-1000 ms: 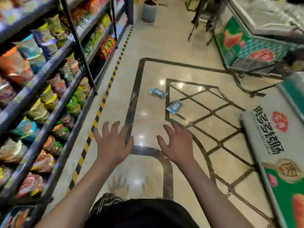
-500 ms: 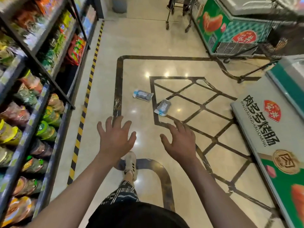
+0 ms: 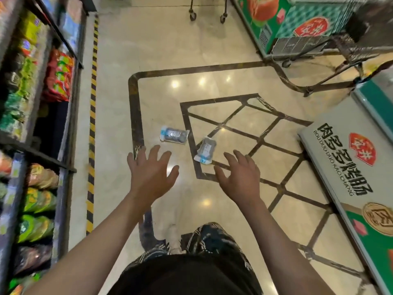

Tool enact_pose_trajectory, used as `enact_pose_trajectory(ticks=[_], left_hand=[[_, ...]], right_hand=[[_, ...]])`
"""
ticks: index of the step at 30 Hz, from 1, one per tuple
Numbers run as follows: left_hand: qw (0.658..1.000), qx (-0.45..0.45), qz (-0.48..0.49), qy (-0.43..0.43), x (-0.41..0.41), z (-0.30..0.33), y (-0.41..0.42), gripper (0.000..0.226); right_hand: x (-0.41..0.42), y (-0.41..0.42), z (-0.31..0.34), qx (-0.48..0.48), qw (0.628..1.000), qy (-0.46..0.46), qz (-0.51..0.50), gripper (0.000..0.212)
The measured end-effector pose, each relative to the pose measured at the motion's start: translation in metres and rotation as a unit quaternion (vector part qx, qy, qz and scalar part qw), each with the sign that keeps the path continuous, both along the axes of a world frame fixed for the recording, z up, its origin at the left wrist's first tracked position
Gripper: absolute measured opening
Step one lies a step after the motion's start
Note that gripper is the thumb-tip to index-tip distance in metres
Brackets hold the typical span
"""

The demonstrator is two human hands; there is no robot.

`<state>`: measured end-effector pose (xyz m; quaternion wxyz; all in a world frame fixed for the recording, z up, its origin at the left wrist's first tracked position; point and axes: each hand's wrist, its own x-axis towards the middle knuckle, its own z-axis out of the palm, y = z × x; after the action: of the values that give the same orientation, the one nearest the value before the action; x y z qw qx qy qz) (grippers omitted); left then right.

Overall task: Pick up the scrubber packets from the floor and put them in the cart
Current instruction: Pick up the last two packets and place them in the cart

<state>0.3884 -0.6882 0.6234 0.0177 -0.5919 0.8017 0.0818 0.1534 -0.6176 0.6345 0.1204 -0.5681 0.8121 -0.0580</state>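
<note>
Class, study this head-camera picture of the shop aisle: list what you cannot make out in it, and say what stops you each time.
- Cart: the top edge cuts it off; only wheels and legs show.
- Packets: print too small and blurred to read.
- Shelf goods: motion blur hides their labels.
- Feet: only one shoe shows; the person's body hides the other.
- Right freezer: cut off by the right edge.

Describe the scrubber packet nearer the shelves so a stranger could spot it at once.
Start at the dark inlaid border that runs along the pale floor beside the snack shelves. Just right of it lies the left packet, lengthwise across the aisle. The other packet lies angled inside the diamond lattice.
</note>
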Motion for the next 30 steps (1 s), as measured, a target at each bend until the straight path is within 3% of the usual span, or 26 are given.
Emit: enact_pose_trajectory(ticks=[8, 20, 25, 30], left_hand=[[0.999, 0.042, -0.007, -0.031, -0.063, -0.021, -0.128, 0.076], [0.994, 0.088, 0.028, -0.057, -0.177, -0.078, -0.305, 0.057], [0.993, 0.104, 0.031, -0.055, -0.207, -0.142, -0.359, 0.055], [0.989, 0.13, 0.026, -0.061, -0.224, -0.255, -0.406, 0.054]], right_hand=[[-0.062, -0.114, -0.038, -0.009, 1.0, -0.01, -0.006, 0.061], [-0.191, -0.31, -0.104, 0.041, 0.997, -0.032, 0.051, 0.064], [-0.216, -0.374, -0.173, 0.113, 0.988, -0.009, 0.103, 0.064], [-0.219, -0.422, -0.289, 0.156, 0.974, 0.001, 0.165, 0.059]])
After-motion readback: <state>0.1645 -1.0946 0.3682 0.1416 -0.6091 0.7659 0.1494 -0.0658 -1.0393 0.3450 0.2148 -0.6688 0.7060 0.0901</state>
